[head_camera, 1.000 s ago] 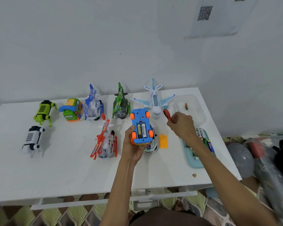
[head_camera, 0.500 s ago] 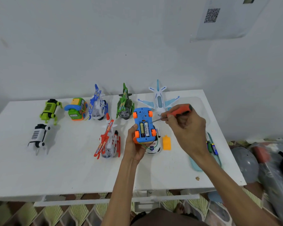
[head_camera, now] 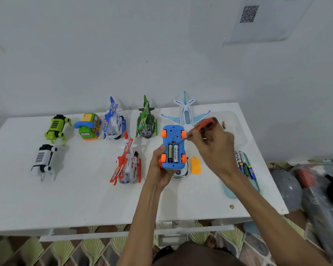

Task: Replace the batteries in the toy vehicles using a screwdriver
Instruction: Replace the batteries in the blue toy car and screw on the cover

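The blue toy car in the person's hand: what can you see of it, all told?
The blue toy car looks like glossy plastic and is held upside down above the white table, its underside to the camera. Orange wheels sit at its four corners, and speaker holes dot the far end. Its open battery compartment holds two batteries side by side, one marked Heybright. The left hand grips its near end. The screwdriver, held by the right hand, points at the compartment's far edge.
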The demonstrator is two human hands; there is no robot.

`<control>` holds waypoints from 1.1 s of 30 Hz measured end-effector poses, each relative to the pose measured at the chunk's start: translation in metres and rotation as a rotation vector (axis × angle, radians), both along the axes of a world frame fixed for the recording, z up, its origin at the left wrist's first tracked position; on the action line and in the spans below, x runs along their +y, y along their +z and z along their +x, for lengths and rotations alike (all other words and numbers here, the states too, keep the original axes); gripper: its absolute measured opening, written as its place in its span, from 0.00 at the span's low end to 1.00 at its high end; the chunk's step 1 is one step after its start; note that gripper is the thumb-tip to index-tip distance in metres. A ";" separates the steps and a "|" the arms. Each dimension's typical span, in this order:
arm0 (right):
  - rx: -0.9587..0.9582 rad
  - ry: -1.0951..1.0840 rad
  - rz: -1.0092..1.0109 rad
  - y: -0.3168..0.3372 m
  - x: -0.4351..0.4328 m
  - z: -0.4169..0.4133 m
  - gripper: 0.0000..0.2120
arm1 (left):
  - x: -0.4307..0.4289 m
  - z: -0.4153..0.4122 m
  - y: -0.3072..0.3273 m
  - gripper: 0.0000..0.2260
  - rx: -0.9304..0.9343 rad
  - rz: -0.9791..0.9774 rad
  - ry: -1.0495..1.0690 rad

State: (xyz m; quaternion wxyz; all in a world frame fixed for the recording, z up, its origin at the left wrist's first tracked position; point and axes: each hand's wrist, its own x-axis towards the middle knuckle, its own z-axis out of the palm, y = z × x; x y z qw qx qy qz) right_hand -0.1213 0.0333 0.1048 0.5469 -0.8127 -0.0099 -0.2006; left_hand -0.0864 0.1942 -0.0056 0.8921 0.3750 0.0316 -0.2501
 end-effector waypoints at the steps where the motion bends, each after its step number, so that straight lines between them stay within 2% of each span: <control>1: 0.039 -0.017 0.011 0.002 -0.003 0.006 0.04 | 0.000 0.000 0.000 0.35 -0.011 0.007 -0.025; 8: 0.236 0.050 0.081 0.026 -0.012 0.037 0.06 | -0.008 -0.001 -0.003 0.38 0.030 -0.018 -0.067; 12: 0.265 0.052 0.098 0.024 -0.011 0.038 0.04 | -0.007 -0.001 -0.004 0.44 0.043 -0.022 -0.047; 14: 0.262 0.037 0.102 0.021 -0.010 0.037 0.04 | -0.008 -0.003 -0.005 0.41 0.048 -0.034 -0.047; 17: 0.238 0.009 0.137 0.019 -0.008 0.034 0.04 | -0.009 -0.003 -0.004 0.41 0.061 -0.057 -0.037; 22: 0.066 -0.013 0.192 0.014 0.004 0.016 0.04 | -0.010 0.005 -0.002 0.45 0.073 -0.077 0.012; 26: -0.005 0.118 0.160 0.006 0.014 -0.009 0.03 | -0.009 0.005 0.004 0.29 0.010 -0.117 0.027; 28: -0.015 0.155 0.135 0.001 0.016 -0.017 0.04 | -0.010 0.004 0.009 0.27 -0.018 -0.129 0.038; 33: -0.064 0.201 0.079 -0.007 0.014 -0.024 0.05 | -0.012 0.004 0.012 0.34 0.019 -0.130 0.082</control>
